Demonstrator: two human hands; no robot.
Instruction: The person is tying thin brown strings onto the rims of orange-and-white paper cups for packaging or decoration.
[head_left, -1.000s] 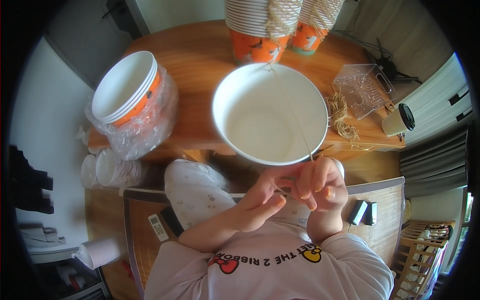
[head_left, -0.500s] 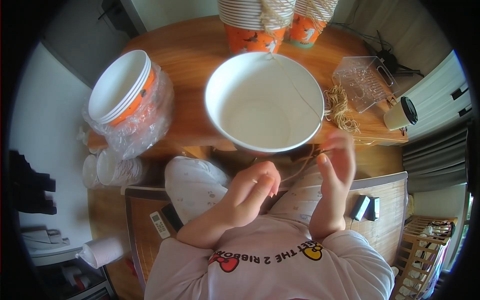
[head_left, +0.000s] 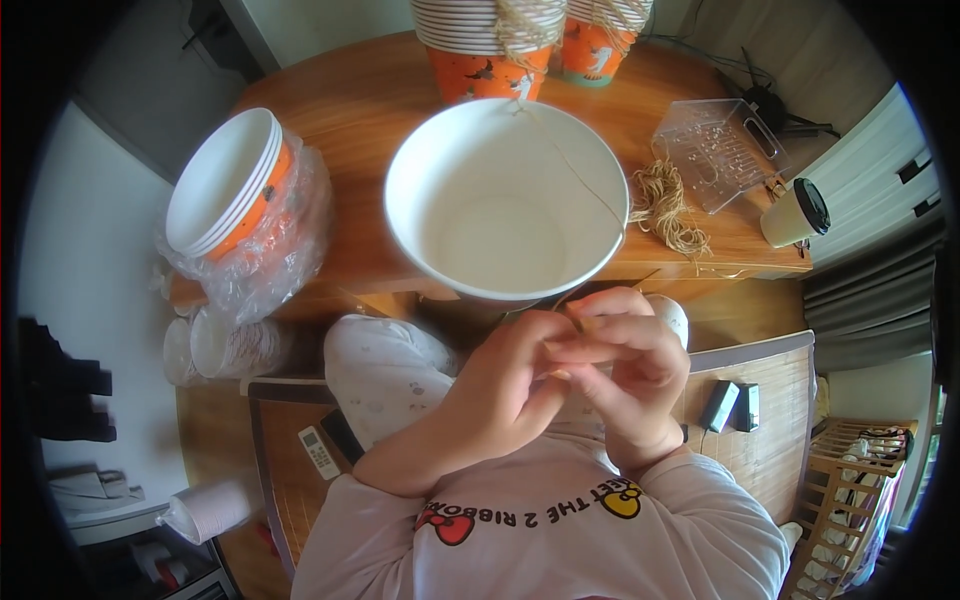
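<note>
My left hand (head_left: 505, 380) and my right hand (head_left: 640, 365) meet just in front of a large white-lined paper bucket (head_left: 480, 225) at the table's near edge. Its mouth faces me. A thin tan twine (head_left: 572, 170) is fixed at the bucket's far rim, crosses the mouth and passes over the right rim. Fingers of both hands are closed in a pinch around the twine's loose end, which they mostly hide. The thumbs and fingertips nearly touch.
Stacked orange patterned buckets (head_left: 485, 70) with twine stand behind. Nested buckets in plastic wrap (head_left: 225, 190) sit left. A twine bundle (head_left: 670, 212), a clear plastic box (head_left: 720, 155) and a lidded cup (head_left: 795, 215) are at right. A remote (head_left: 318, 452) lies beside me.
My right hand has moved left to meet the left hand, which has shifted slightly right. The twine end is drawn between them. The whole view has shifted slightly.
</note>
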